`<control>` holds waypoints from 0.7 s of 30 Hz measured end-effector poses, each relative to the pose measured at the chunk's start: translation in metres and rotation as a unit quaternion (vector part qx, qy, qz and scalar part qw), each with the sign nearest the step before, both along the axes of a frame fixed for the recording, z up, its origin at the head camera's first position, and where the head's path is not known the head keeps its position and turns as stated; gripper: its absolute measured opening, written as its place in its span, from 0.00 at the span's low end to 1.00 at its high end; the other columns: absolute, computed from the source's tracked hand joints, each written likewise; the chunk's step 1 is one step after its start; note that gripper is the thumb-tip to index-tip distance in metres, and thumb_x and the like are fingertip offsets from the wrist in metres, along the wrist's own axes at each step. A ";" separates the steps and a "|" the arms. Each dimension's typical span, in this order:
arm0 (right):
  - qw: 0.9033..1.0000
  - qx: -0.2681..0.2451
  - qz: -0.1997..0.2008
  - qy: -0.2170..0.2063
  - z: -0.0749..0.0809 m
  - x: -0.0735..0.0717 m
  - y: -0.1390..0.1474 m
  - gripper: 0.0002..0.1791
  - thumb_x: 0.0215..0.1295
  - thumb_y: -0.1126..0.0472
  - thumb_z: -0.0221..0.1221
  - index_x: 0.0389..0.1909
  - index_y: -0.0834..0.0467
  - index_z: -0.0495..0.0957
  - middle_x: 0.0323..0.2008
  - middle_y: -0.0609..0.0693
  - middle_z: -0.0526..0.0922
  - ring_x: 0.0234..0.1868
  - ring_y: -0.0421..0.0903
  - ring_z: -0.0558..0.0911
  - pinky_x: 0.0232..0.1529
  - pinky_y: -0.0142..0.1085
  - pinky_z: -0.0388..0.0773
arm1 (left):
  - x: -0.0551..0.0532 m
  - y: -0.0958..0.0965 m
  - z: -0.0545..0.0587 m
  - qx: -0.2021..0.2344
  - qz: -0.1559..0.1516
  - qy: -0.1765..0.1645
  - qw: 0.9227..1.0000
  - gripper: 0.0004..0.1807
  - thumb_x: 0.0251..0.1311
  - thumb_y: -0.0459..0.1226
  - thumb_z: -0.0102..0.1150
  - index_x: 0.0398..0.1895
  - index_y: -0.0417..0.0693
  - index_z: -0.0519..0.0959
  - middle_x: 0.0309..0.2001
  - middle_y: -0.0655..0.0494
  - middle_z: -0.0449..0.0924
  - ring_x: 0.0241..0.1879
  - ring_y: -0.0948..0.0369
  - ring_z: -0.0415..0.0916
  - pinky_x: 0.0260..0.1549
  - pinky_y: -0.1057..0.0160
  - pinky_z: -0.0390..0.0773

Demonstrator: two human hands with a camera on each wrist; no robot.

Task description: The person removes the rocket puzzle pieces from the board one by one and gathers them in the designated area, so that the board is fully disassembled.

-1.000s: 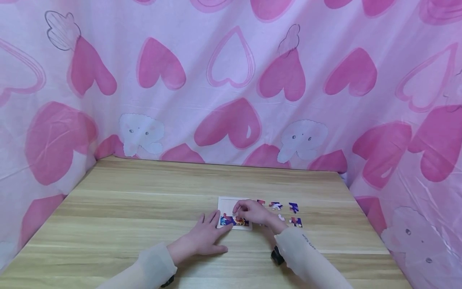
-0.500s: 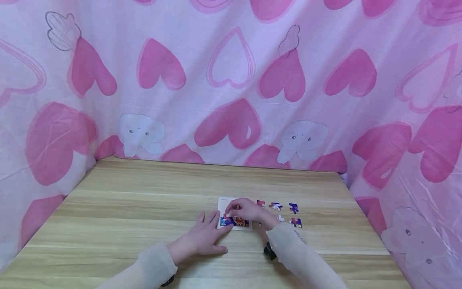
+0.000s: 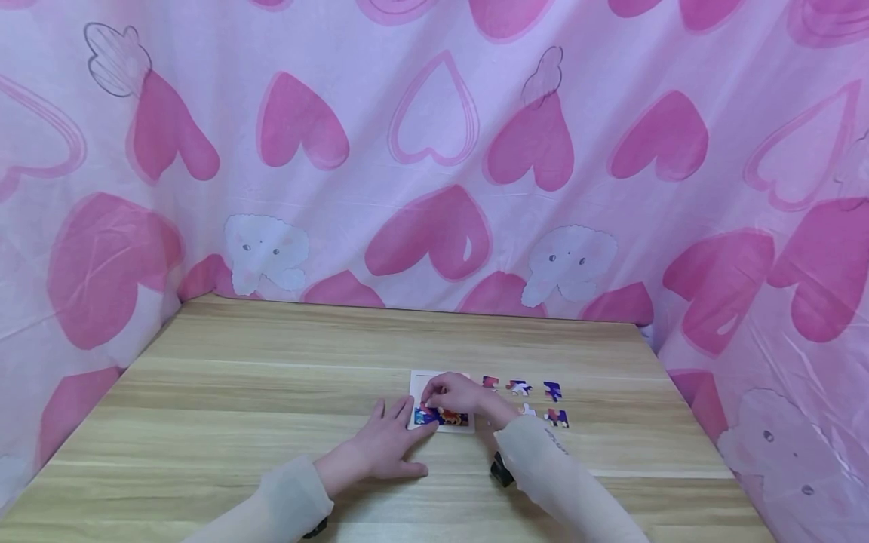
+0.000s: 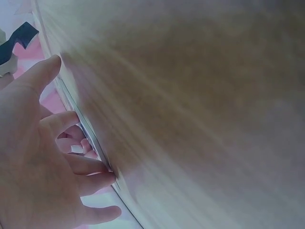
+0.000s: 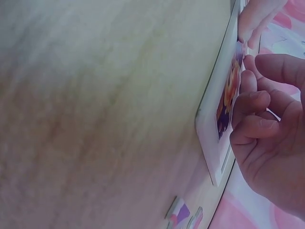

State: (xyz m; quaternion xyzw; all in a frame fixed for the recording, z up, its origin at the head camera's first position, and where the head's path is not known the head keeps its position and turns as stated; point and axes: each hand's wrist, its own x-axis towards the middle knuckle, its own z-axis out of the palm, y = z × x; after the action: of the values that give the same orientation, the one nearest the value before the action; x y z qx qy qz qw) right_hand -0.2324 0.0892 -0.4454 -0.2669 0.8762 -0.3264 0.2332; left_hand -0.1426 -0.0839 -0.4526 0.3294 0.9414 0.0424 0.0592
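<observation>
A small white-framed puzzle board point(image 3: 418, 379) lies on the wooden table, with colourful joined pieces point(image 3: 451, 418) along its near side. My left hand point(image 3: 385, 446) is spread flat, its fingertips at the board's left and near edges. Over the board's left part, my right hand point(image 3: 459, 394) pinches a puzzle piece point(image 4: 76, 149), of which only a pale bit shows between the fingertips in the left wrist view. The right wrist view has the curled right fingers point(image 5: 252, 126) close over the filled part of the frame point(image 5: 206, 125).
Several loose puzzle pieces point(image 3: 553, 391) lie in two rows right of the board, some partly hidden by the right forearm. Behind the table point(image 3: 271, 377) and at its sides hangs a pink curtain point(image 3: 434, 113) with hearts.
My right hand has shifted left across the board, from its middle to its left part, fingers still pinched. The left hand has stayed in place.
</observation>
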 end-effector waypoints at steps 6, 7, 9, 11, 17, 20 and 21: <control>1.000 -0.016 -0.013 -0.015 0.001 -0.001 -0.001 0.03 0.59 0.62 0.53 0.31 0.52 0.76 0.30 0.42 0.75 0.34 0.42 0.72 0.39 0.39 0.68 | -0.001 -0.001 0.000 0.001 -0.004 0.001 1.000 0.37 0.49 0.63 0.47 0.63 0.61 0.61 0.62 0.36 0.53 0.62 0.44 0.48 0.51 0.36 0.49; 0.999 -0.022 -0.015 -0.020 0.001 -0.001 0.000 0.03 0.59 0.62 0.53 0.31 0.53 0.76 0.30 0.43 0.75 0.34 0.42 0.72 0.39 0.39 0.68 | -0.001 -0.001 -0.001 0.001 -0.004 0.002 1.000 0.37 0.49 0.64 0.47 0.63 0.61 0.61 0.62 0.36 0.53 0.62 0.44 0.48 0.51 0.36 0.49; 0.999 -0.033 -0.017 -0.028 0.002 -0.002 0.000 0.03 0.59 0.62 0.53 0.31 0.53 0.76 0.30 0.43 0.76 0.34 0.43 0.72 0.38 0.40 0.68 | 0.000 -0.001 0.000 0.000 -0.004 0.003 1.000 0.37 0.49 0.64 0.47 0.63 0.61 0.61 0.62 0.36 0.53 0.62 0.44 0.48 0.51 0.36 0.49; 0.999 -0.037 -0.013 -0.037 0.002 -0.002 0.001 0.03 0.60 0.62 0.53 0.32 0.53 0.75 0.31 0.44 0.76 0.34 0.43 0.72 0.39 0.39 0.68 | 0.000 -0.001 0.000 -0.001 -0.005 0.003 1.000 0.37 0.49 0.63 0.47 0.63 0.61 0.61 0.62 0.36 0.53 0.62 0.44 0.48 0.51 0.36 0.49; 0.997 -0.050 0.007 -0.054 -0.003 -0.004 0.002 0.03 0.59 0.64 0.55 0.34 0.55 0.74 0.29 0.44 0.77 0.32 0.41 0.74 0.41 0.37 0.68 | 0.000 -0.001 0.002 0.002 -0.010 0.006 1.000 0.37 0.50 0.63 0.48 0.63 0.60 0.62 0.61 0.35 0.54 0.61 0.44 0.49 0.51 0.36 0.50; 0.996 -0.061 0.008 -0.061 -0.004 -0.004 0.003 0.04 0.59 0.65 0.55 0.34 0.55 0.73 0.28 0.45 0.78 0.31 0.42 0.74 0.41 0.37 0.68 | 0.000 -0.001 0.001 0.001 -0.011 0.009 1.000 0.37 0.50 0.63 0.48 0.63 0.60 0.62 0.61 0.35 0.54 0.61 0.44 0.49 0.50 0.36 0.51; 0.996 -0.062 0.007 -0.062 -0.004 -0.004 0.003 0.04 0.59 0.65 0.55 0.34 0.55 0.73 0.28 0.45 0.78 0.31 0.42 0.75 0.41 0.37 0.68 | 0.000 -0.001 0.001 0.000 -0.012 0.010 1.000 0.37 0.50 0.63 0.48 0.63 0.60 0.62 0.61 0.35 0.54 0.61 0.44 0.49 0.50 0.36 0.51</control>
State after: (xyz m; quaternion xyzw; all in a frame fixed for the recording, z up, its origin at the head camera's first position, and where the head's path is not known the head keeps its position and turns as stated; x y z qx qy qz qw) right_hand -0.2362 0.0920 -0.4499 -0.2658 0.8364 -0.3943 0.2725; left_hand -0.1426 -0.0846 -0.4518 0.3407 0.9380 0.0388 0.0504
